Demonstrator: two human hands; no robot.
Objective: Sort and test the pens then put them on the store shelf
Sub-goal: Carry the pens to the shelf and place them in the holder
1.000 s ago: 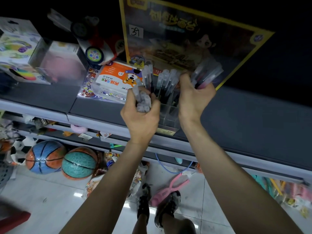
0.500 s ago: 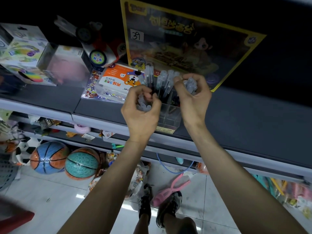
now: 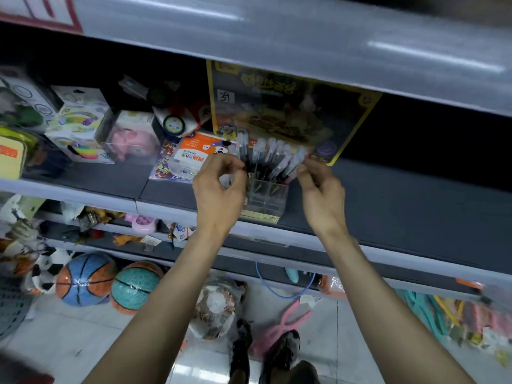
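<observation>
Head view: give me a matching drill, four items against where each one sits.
1 clear plastic pen holder
2 blue-and-orange basketball
3 yellow-bordered dark box
4 orange-and-white pack

A beside a teal-and-orange ball
B leaning at the back of the grey shelf
C at the shelf's front edge
D lying flat, left of the capped pens

Pairs: 1-C, 2-A, 3-B, 4-D

Two bare forearms reach up from the bottom of the view, side by side, wrists straight. The left hand [image 3: 219,192] shows its back, fingers and thumb curled round pale pens [image 3: 225,179]. The right hand [image 3: 322,194], a little apart, also shows its back, fingertips [image 3: 302,170] curled and pinching further pens; blur softens the grip.
</observation>
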